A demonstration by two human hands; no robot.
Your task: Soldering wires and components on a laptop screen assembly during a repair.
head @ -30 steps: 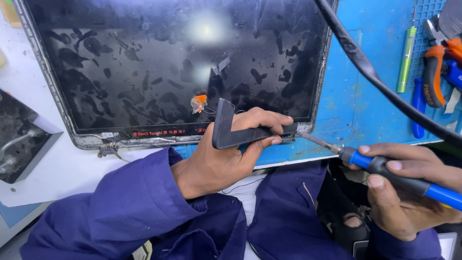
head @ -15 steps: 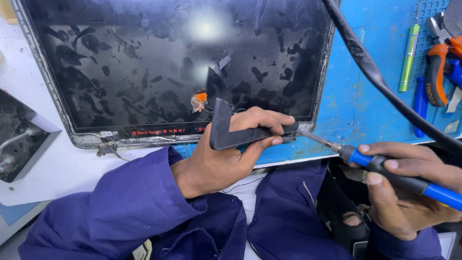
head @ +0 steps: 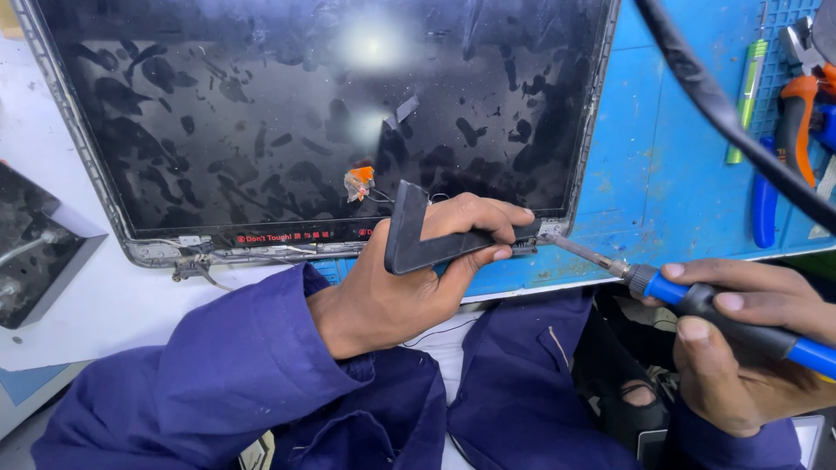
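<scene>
Gripping one dark L-shaped bracket (head: pixel 418 239), the left hand (head: pixel 409 278) pins it at the lower right corner of one laptop screen panel (head: pixel 322 113) — stiff and light, probably best held along its long leg. Just right, the right hand (head: pixel 740 348) is clamped around one blue-handled soldering iron (head: pixel 697 300), tip at that corner.

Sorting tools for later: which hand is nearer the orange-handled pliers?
Right. The right hand grips the soldering iron below the pliers; the left hand holds a black L-shaped piece far left.
</scene>
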